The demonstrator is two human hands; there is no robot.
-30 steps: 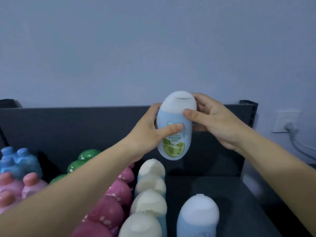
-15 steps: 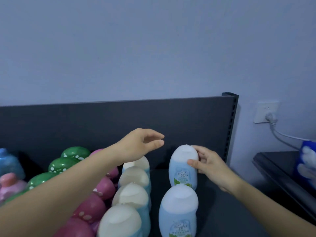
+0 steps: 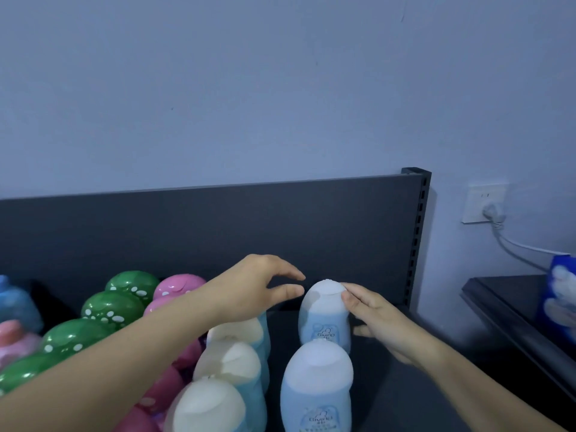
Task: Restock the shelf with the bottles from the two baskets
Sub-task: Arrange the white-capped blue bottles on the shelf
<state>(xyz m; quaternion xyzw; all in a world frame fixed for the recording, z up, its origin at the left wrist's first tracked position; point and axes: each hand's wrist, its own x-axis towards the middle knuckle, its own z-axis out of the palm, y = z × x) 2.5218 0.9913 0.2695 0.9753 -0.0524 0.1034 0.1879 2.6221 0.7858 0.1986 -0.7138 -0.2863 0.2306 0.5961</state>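
Observation:
A light-blue bottle with a white cap (image 3: 321,322) stands upright at the back of the dark shelf (image 3: 389,400), directly behind a second bottle of the same kind (image 3: 316,385). My right hand (image 3: 380,322) holds the rear bottle from the right, with bent fingers on its cap and the thumb by its side. My left hand (image 3: 249,288) hovers just left of that cap with loosely curved fingers, holding nothing, above a row of cream-capped bottles (image 3: 230,363).
Pink bottles (image 3: 177,286) and green spotted bottles (image 3: 112,308) fill the shelf to the left. The shelf's dark back panel (image 3: 187,229) rises behind them. To the right are a wall socket with a plug (image 3: 486,202) and a black surface (image 3: 514,313) carrying a blue package (image 3: 561,300).
One second ago both hands held the blue bottle in the air. It now stands on the shelf behind the other blue bottle. My left hand has let go of it.

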